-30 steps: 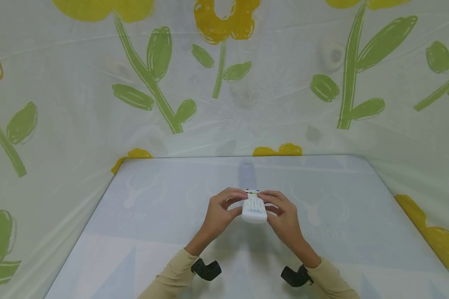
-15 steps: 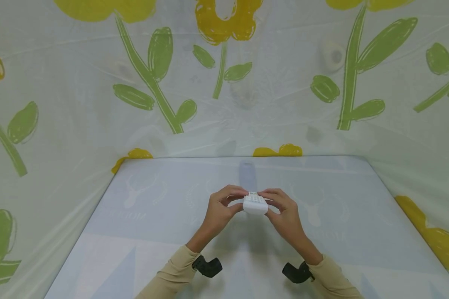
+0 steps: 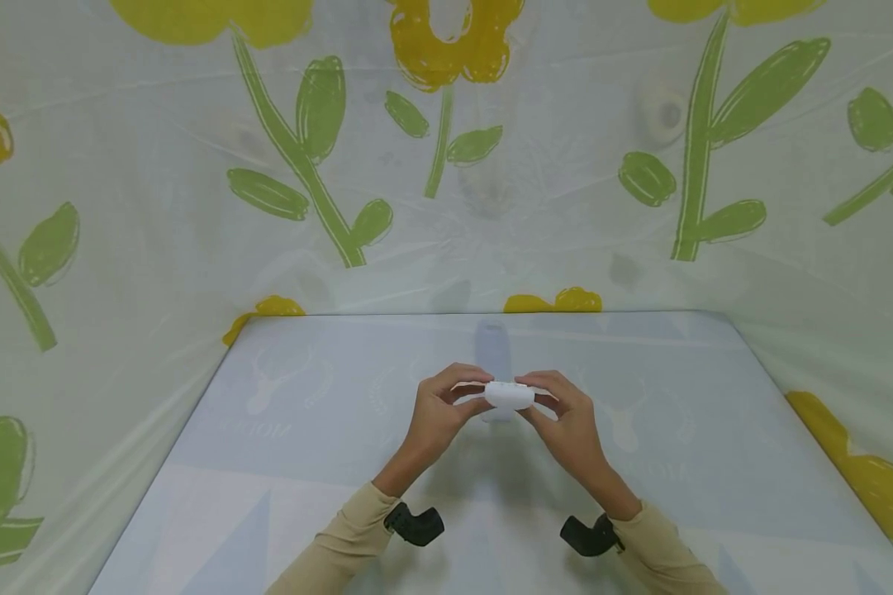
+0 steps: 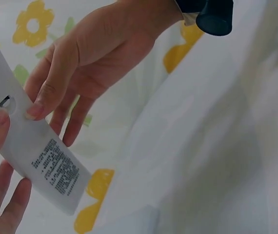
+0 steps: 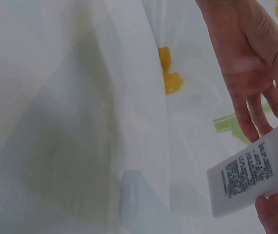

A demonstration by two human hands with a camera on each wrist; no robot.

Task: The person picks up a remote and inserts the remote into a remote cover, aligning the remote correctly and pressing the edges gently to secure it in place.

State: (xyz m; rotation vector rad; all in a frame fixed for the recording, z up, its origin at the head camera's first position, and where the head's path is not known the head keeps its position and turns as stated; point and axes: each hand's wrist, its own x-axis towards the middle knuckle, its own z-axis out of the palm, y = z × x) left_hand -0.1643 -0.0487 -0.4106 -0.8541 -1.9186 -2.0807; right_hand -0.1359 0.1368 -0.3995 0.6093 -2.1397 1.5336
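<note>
A white remote control [image 3: 510,396] is held up above the table between both hands, its near end facing the head camera. My left hand [image 3: 436,411] pinches its left edge with thumb and fingers. On the opposite edge, the thumb and fingers of my right hand [image 3: 567,413] grip it. The left wrist view shows the underside of the remote control [image 4: 41,141], with printed dark text and a small notch near the left thumb. Text also shows on its end [image 5: 248,170] in the right wrist view. Behind the hands lies a pale bluish, see-through, long rounded piece [image 3: 493,347].
The table [image 3: 282,430] wears a pale cover with faint deer prints and blue triangles. A whitish curtain [image 3: 535,198] with yellow flowers and green leaves hangs around its back and sides. Dark wrist cameras [image 3: 416,525] sit on both forearms.
The remote control has been tilted in the hands: its button face showed a second ago, and now mostly its near end shows. Both hands have risen slightly and keep their grip.
</note>
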